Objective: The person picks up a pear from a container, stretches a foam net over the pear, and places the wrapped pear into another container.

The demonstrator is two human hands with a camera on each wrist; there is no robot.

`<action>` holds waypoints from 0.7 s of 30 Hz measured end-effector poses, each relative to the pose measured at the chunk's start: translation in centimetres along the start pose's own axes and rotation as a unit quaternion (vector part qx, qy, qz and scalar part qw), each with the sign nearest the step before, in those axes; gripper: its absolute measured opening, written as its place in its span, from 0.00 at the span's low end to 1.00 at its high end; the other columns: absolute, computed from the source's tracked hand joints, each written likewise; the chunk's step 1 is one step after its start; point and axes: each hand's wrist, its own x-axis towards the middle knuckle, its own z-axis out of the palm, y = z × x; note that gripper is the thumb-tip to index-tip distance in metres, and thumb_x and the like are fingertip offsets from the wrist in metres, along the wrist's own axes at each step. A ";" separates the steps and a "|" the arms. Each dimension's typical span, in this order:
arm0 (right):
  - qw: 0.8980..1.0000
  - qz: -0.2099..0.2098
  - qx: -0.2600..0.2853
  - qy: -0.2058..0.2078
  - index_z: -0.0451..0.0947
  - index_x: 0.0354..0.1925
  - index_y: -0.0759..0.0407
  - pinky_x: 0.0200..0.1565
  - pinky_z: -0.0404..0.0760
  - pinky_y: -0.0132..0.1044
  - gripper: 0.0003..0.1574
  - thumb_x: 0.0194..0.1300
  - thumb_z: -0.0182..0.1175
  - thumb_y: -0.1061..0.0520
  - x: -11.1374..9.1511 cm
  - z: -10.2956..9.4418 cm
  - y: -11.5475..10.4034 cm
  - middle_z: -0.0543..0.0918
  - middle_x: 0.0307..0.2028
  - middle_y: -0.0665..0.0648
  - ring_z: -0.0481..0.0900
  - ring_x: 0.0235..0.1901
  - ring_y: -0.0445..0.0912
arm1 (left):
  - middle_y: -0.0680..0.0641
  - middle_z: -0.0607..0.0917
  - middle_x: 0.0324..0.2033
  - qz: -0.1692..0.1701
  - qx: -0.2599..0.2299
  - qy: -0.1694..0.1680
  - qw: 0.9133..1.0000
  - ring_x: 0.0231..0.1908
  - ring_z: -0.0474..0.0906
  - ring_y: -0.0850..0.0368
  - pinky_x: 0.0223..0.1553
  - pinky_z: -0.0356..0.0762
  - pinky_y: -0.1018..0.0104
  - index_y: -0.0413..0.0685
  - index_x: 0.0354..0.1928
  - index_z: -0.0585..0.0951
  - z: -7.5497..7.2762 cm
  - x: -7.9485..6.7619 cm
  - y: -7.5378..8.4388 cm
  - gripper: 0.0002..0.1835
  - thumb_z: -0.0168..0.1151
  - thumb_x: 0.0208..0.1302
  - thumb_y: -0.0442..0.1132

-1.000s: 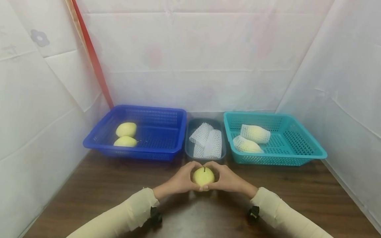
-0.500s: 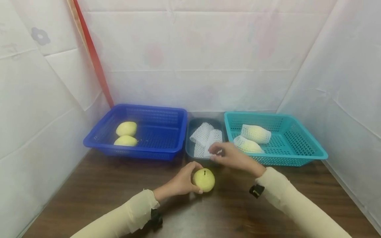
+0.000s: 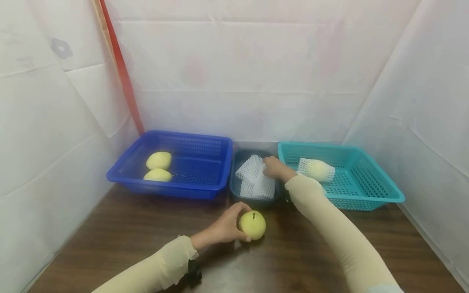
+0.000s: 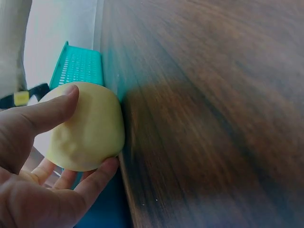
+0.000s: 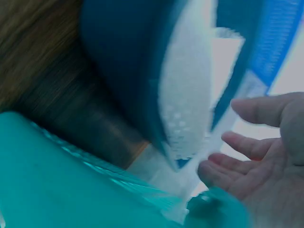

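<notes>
My left hand [image 3: 228, 225] holds a yellow-green pear [image 3: 253, 225] that rests stem-up on the wooden table. In the left wrist view its thumb and fingers curl round the pear [image 4: 90, 130]. At the dark bin [image 3: 243, 156], my right hand [image 3: 275, 167] hovers over the white foam net sleeves [image 3: 252, 167] lying inside. The right wrist view is blurred; there the hand's [image 5: 266, 147] fingers are loosely spread beside a net sleeve [image 5: 185, 90], with nothing between them.
A blue basket [image 3: 168, 186] with two bare pears [image 3: 158, 161] stands at the left. To the right is a teal basket [image 3: 360, 200] with a net-wrapped pear [image 3: 318, 170]; my right forearm hides part of it. White sheeting [image 3: 227, 81] hangs behind and at both sides.
My right hand has let go of the pear and moved forward over the net sleeves in the bin. The left hand keeps holding the pear in nearly the same spot.
</notes>
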 end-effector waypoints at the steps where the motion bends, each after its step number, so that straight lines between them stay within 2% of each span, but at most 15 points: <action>1: 1.000 0.013 -0.012 -0.006 0.59 0.64 0.78 0.65 0.59 0.52 0.30 0.66 0.47 0.64 0.3 0.4 0.1 0.65 0.63 0.74 0.60 0.64 0.64 | 0.48 0.77 0.44 0.001 0.000 -0.001 1.000 0.48 0.72 0.50 0.51 0.69 0.53 0.44 0.47 0.73 0.1 0.0 0.0 0.36 0.81 0.30 0.31; 3: 0.999 0.033 -0.035 -0.018 0.58 0.65 0.78 0.65 0.56 0.52 0.30 0.67 0.45 0.64 0.7 0.8 0.0 0.63 0.64 0.74 0.58 0.65 0.64 | 0.47 0.77 0.44 0.002 -0.003 -0.003 1.000 0.48 0.72 0.50 0.51 0.69 0.54 0.43 0.47 0.73 0.3 0.0 0.1 0.37 0.81 0.30 0.31; 7: 0.996 0.065 -0.048 -0.034 0.63 0.63 0.74 0.64 0.60 0.53 0.27 0.69 0.45 0.63 0.8 1.3 -0.3 0.66 0.63 0.71 0.61 0.64 0.62 | 0.47 0.77 0.44 0.005 -0.002 -0.007 1.000 0.48 0.72 0.51 0.51 0.69 0.54 0.43 0.48 0.73 0.5 0.0 0.3 0.37 0.81 0.30 0.31; 11: 0.994 0.079 -0.064 -0.035 0.66 0.61 0.72 0.63 0.62 0.53 0.24 0.70 0.44 0.63 0.7 1.5 -0.3 0.68 0.62 0.70 0.64 0.63 0.62 | 0.46 0.76 0.45 0.004 0.002 -0.010 1.000 0.48 0.72 0.50 0.51 0.69 0.54 0.43 0.48 0.72 0.6 0.1 0.3 0.37 0.81 0.31 0.31; 14: 0.995 0.067 -0.074 -0.013 0.69 0.58 0.72 0.61 0.65 0.52 0.22 0.69 0.44 0.64 0.9 1.5 -0.3 0.71 0.58 0.70 0.67 0.60 0.62 | 0.46 0.76 0.45 0.002 0.000 -0.008 1.000 0.49 0.72 0.50 0.52 0.69 0.52 0.42 0.49 0.72 0.6 0.1 0.3 0.37 0.81 0.32 0.31; 16: 0.996 0.049 -0.077 0.011 0.72 0.53 0.73 0.57 0.70 0.50 0.19 0.68 0.44 0.66 1.1 1.4 -0.2 0.76 0.52 0.69 0.73 0.54 0.60 | 0.45 0.76 0.46 0.003 -0.002 -0.004 1.000 0.49 0.72 0.49 0.51 0.69 0.52 0.41 0.49 0.72 0.5 0.1 0.3 0.37 0.81 0.32 0.31; 19: 0.997 0.031 -0.050 0.046 0.75 0.47 0.73 0.48 0.77 0.48 0.17 0.66 0.45 0.67 1.1 0.8 -0.4 0.80 0.43 0.68 0.78 0.43 0.58 | 0.44 0.76 0.46 0.001 -0.006 -0.002 1.000 0.49 0.72 0.49 0.52 0.69 0.51 0.41 0.49 0.72 0.3 0.0 0.3 0.37 0.80 0.33 0.30; 21: 0.997 0.019 -0.025 0.070 0.77 0.46 0.73 0.45 0.78 0.47 0.16 0.65 0.47 0.68 1.0 0.3 -0.6 0.81 0.42 0.68 0.79 0.41 0.58 | 0.45 0.76 0.46 -0.003 -0.006 -0.004 1.000 0.49 0.72 0.49 0.52 0.69 0.52 0.42 0.50 0.71 0.2 -0.1 0.3 0.37 0.80 0.34 0.30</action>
